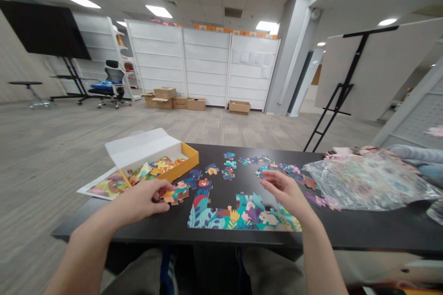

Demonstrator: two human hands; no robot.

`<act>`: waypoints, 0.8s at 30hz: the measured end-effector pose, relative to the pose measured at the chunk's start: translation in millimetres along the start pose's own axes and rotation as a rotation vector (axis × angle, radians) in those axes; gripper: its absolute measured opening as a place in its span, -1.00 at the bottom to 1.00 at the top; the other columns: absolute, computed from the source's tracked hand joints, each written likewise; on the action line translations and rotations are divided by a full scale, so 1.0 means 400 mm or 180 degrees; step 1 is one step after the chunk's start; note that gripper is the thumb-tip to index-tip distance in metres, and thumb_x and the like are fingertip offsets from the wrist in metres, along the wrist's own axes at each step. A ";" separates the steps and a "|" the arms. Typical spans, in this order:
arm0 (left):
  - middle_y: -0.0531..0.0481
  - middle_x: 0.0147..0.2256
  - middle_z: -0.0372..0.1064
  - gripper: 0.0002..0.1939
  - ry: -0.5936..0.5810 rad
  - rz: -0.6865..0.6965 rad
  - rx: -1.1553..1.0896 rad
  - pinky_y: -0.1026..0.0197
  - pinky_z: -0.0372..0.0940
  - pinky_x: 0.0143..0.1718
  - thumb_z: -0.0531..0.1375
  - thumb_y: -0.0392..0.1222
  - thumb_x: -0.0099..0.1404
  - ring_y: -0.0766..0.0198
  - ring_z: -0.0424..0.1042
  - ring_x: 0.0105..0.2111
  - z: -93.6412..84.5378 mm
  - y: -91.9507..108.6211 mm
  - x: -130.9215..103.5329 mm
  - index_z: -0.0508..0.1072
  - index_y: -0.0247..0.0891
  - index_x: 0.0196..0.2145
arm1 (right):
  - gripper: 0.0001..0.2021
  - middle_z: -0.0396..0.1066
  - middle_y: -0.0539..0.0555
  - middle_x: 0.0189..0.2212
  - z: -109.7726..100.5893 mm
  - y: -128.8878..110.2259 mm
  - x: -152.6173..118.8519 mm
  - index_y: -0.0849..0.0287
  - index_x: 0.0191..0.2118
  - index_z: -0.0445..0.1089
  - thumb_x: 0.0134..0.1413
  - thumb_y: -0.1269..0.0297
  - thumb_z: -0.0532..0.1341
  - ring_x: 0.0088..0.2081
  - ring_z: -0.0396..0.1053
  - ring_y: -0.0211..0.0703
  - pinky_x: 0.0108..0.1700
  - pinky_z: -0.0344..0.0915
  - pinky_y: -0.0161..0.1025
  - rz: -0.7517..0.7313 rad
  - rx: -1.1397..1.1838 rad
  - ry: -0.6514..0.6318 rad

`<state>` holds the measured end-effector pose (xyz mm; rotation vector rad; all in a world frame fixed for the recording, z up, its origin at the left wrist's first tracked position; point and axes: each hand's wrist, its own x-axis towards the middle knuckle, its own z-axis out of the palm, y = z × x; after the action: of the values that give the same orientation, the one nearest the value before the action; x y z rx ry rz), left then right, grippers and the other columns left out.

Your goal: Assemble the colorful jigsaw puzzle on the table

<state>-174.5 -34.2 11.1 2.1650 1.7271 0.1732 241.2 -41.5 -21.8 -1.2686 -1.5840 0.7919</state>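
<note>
A: Where is the left hand (150, 199) held?
B: It is held at the near left, beside loose puzzle pieces (182, 192). Its fingers are curled, with the thumb set apart; whether a piece is touched cannot be told.
A: And the right hand (282, 190)?
B: It is raised over the right part of the partly joined puzzle (254, 216), its fingers loosely bent and parted from the thumb.
A: Where is that puzzle placed?
B: It is laid along the near edge of the black table (155, 229). On the left, more pieces are held in an open yellow box (189, 159); on the right, a clear plastic bag (367, 184) is seen.
</note>
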 end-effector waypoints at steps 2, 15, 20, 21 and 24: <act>-0.07 -0.22 0.53 -0.48 -0.0048 -0.0071 0.0052 0.14 0.33 -0.16 0.20 0.02 0.06 0.03 0.51 -0.19 0.001 -0.007 -0.008 0.52 -0.19 -0.02 | -0.58 0.57 0.14 -0.27 0.002 0.000 0.000 0.15 -0.06 0.47 0.07 -0.03 0.32 -0.21 0.53 -0.04 -0.12 0.46 -0.10 0.0000 0.0040 -0.0023; -0.11 -0.19 0.56 -0.53 -0.0260 -0.0739 0.0693 0.14 0.25 -0.30 0.29 -0.06 -0.13 -0.06 0.53 -0.20 0.021 0.009 -0.023 0.52 -0.17 -0.18 | -0.59 0.57 0.16 -0.26 0.006 -0.010 -0.002 0.15 -0.11 0.49 0.03 -0.04 0.34 -0.20 0.54 -0.02 -0.11 0.48 -0.09 0.0006 0.0040 -0.0041; -0.16 -0.14 0.57 -0.57 -0.0110 -0.0728 0.0836 0.08 0.28 -0.25 0.27 0.01 -0.02 -0.14 0.53 -0.13 0.013 0.031 -0.016 0.58 -0.13 -0.16 | -0.61 0.57 0.14 -0.25 0.009 -0.014 -0.002 0.14 -0.11 0.50 0.04 -0.02 0.33 -0.20 0.53 -0.03 -0.10 0.47 -0.08 0.0037 0.0069 -0.0115; -0.16 -0.15 0.58 -0.58 0.0001 -0.0683 0.0851 0.07 0.28 -0.24 0.25 0.02 0.02 -0.13 0.53 -0.13 0.013 0.038 -0.010 0.58 -0.13 -0.15 | -0.61 0.57 0.15 -0.25 0.008 -0.013 -0.002 0.15 -0.11 0.50 0.04 -0.02 0.34 -0.20 0.53 -0.03 -0.10 0.47 -0.08 0.0055 0.0090 -0.0126; -0.16 -0.15 0.57 -0.61 0.0301 -0.0415 0.0847 0.08 0.29 -0.20 0.21 0.01 0.13 -0.08 0.52 -0.12 0.024 0.053 0.018 0.57 -0.15 -0.11 | -0.60 0.57 0.16 -0.24 0.004 -0.007 -0.003 0.16 -0.10 0.50 0.04 -0.02 0.35 -0.19 0.53 -0.03 -0.09 0.46 -0.09 0.0089 0.0142 -0.0115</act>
<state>-150.2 -33.1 9.0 2.2466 2.0393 0.0116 238.6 -43.4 -20.1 -1.2533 -1.5717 0.8674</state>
